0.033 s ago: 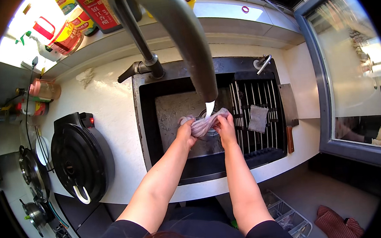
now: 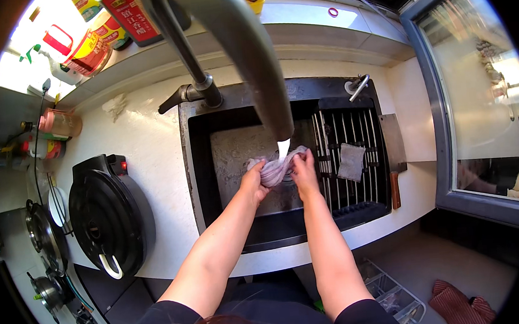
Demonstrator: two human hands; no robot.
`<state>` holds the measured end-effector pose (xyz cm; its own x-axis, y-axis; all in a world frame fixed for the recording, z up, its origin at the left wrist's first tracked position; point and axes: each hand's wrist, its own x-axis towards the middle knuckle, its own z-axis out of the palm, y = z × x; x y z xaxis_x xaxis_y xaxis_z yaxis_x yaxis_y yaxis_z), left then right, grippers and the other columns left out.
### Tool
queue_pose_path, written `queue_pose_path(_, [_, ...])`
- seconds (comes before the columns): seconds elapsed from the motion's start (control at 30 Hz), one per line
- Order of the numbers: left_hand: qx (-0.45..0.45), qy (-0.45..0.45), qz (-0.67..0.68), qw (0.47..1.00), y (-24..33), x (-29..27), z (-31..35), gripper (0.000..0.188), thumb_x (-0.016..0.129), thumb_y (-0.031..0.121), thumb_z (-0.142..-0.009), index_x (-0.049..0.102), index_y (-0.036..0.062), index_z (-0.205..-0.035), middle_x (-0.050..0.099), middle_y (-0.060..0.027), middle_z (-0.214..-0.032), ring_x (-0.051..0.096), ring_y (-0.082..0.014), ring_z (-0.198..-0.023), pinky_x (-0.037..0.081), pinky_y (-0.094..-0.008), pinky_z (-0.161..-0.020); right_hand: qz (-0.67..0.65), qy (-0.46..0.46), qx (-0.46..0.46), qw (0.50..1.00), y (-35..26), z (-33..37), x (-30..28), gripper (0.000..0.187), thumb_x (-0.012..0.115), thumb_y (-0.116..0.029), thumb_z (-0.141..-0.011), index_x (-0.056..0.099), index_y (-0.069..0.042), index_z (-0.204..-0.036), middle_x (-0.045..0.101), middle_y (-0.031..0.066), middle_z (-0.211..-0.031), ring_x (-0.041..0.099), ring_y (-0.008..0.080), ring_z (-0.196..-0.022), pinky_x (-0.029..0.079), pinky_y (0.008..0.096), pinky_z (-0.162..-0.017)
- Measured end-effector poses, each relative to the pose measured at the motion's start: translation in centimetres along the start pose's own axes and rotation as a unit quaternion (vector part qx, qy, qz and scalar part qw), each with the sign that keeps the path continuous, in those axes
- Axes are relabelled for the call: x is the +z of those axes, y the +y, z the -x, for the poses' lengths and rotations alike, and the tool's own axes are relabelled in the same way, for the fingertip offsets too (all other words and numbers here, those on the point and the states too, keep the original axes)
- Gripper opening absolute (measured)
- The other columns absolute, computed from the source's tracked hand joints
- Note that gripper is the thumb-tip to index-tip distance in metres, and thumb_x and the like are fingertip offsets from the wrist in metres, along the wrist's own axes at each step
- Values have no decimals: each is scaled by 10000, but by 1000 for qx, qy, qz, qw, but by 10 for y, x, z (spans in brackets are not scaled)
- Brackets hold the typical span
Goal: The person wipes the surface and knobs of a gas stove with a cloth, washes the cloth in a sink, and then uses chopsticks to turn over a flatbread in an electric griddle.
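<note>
Head view: wide fisheye, looking down.
Set above and behind left hand and right hand, forearms entering from the lower edge; tap nearer the lens, above the hands; sink beneath them; window off to their right.

The left grip and the right grip are totalling two and are sharing one pale cloth. Spouts are numbering two: one large grey spout and one small chrome spout. One sink is containing one slatted rack, which is bearing one grey pad. One bench is carrying one cleaver and one round black appliance. One pink ring is lying on one sill, and one spray bottle and one framed window are also showing.
</note>
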<state>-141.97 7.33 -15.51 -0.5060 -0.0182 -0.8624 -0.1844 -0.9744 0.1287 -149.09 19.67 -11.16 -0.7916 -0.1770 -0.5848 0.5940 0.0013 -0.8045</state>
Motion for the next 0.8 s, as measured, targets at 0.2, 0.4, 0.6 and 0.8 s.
queue_pose_path(0.2, [-80, -60, -19, 995, 10, 36, 51, 531, 403, 556, -913, 511, 146, -1233, 540, -97, -1232, 523, -273, -1123, 415, -480, -938, -320, -188, 233, 899, 43, -18, 19, 590, 532, -576, -842, 593, -57, -1115, 630, 92, -1064, 601, 245, -975, 465, 379, -885])
queue_pose_path(0.4, [-68, 48, -215, 973, 20, 36, 57, 542, 283, 555, -945, 496, 163, -1253, 494, -120, -1290, 485, -291, -1180, 388, -548, -931, -170, -93, 44, 980, 46, -17, 16, 454, 648, -314, -837, 574, -33, -1185, 616, 107, -1050, 588, 212, -934, 461, 309, -848])
queue_pose_path(0.6, [161, 114, -214, 957, -9, 38, 17, 402, 466, 386, -952, 561, 9, -1056, 608, -106, -914, 565, -207, -780, 462, -365, -680, 177, 41, -111, 977, 38, 3, 31, 431, 604, -429, -848, 646, -22, -983, 666, 141, -897, 620, 246, -821, 468, 342, -724])
queue_pose_path(0.8, [226, 134, -246, 933, -23, 41, 14, 331, 516, 285, -937, 592, -37, -945, 619, -127, -824, 577, -212, -695, 460, -353, -599, 209, 98, -115, 966, 17, 13, 32, 446, 574, -437, -852, 630, 4, -817, 634, 209, -750, 605, 351, -703, 456, 406, -648])
